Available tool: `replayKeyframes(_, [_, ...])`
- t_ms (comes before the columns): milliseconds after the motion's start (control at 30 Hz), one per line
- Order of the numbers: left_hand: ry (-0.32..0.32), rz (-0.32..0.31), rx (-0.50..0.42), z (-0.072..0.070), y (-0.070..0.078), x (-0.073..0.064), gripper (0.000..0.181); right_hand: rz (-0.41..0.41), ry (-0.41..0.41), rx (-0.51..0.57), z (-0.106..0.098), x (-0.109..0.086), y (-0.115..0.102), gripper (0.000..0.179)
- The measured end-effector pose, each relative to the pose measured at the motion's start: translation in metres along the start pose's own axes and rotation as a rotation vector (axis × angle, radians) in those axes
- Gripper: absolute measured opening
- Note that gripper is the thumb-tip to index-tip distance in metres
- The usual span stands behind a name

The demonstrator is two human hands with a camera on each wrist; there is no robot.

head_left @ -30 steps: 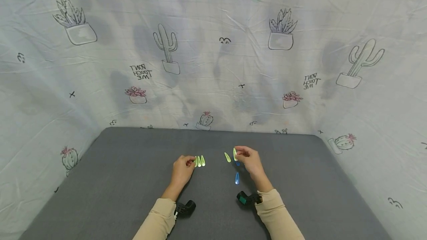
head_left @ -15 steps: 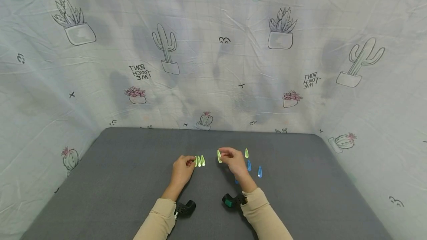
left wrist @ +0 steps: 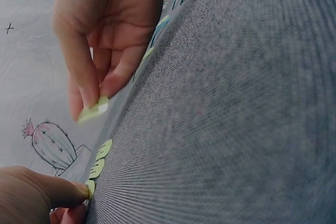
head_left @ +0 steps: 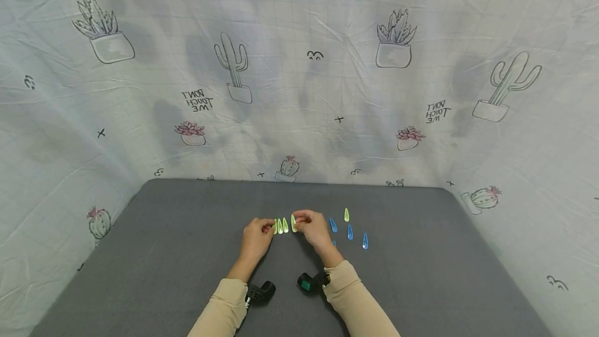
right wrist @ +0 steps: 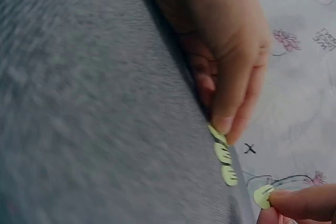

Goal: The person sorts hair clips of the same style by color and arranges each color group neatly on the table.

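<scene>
In the head view my right hand (head_left: 312,229) pinches a yellow-green snap hair clip (head_left: 294,223) between thumb and fingertips. The left wrist view shows this held clip (left wrist: 93,110) raised above the grey surface. A short row of similar clips lies just to its left, with two of them, a middle clip (head_left: 280,226) and a right-hand clip (head_left: 285,225), fully in sight. My left hand (head_left: 256,239) pinches the leftmost clip (right wrist: 218,132) of that row, which is partly covered by its thumb and fingers.
To the right of my right hand lie one more yellow-green clip (head_left: 347,215) and several blue clips (head_left: 350,232). One blue clip is mostly hidden by the right wrist. A grey table (head_left: 187,274) runs back to a patterned cloth (head_left: 299,92) hanging behind.
My right hand has carried its yellow-green clip left, up near the row. Another yellow-green clip and blue clips have come into sight behind it. The left hand stays in place.
</scene>
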State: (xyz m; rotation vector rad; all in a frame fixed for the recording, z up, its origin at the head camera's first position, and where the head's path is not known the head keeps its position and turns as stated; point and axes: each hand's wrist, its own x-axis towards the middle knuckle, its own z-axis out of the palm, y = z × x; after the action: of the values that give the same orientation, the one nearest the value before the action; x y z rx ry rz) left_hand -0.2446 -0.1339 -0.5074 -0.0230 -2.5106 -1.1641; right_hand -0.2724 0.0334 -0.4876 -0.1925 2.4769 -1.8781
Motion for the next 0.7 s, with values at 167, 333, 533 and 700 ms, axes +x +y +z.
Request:
replayKeyframes(167, [0.001,-0.004,-0.008,0.0,0.0,0.0,0.011,-0.007,0.03,-0.092,0.008,0.003,0.006,0.024])
replayKeyframes(333, [-0.003,-0.006,-0.014,0.001,-0.001,0.001,0.011,-0.002,0.048,-0.15,0.011,0.005,0.005,0.023])
replayKeyframes(533, [0.001,-0.009,-0.016,0.0,-0.001,0.002,0.011,-0.022,0.044,-0.212,0.013,0.009,0.005,0.022])
replayKeyframes(700, [0.004,-0.005,-0.014,-0.001,0.0,0.002,0.011,-0.026,0.025,-0.254,0.013,0.01,0.005,0.021])
